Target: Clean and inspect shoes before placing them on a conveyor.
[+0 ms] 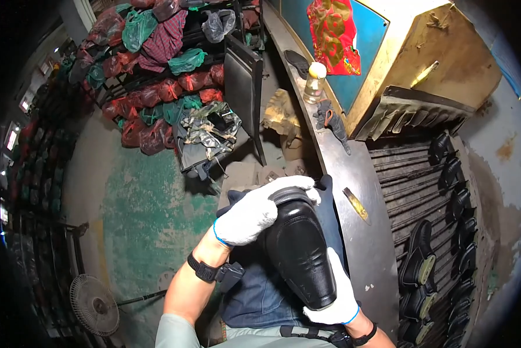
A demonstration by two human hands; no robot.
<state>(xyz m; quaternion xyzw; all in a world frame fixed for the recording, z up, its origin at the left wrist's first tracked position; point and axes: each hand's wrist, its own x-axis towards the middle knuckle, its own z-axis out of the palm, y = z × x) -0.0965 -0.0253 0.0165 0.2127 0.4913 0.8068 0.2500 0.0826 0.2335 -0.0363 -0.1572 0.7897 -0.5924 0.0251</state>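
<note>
Gloved hands holding a black shoe (pixel 300 249) at lower centre
Left hand (pixel 254 211) grips its heel end; right hand (pixel 337 296) grips its toe

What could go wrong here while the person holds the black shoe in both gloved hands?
1. The glossy black leather shoe is held only at its two ends by the left hand and right hand; it might slip from the white cotton gloves.
2. The small glass bottle stands near the metal counter edge and could be knocked off.
</note>
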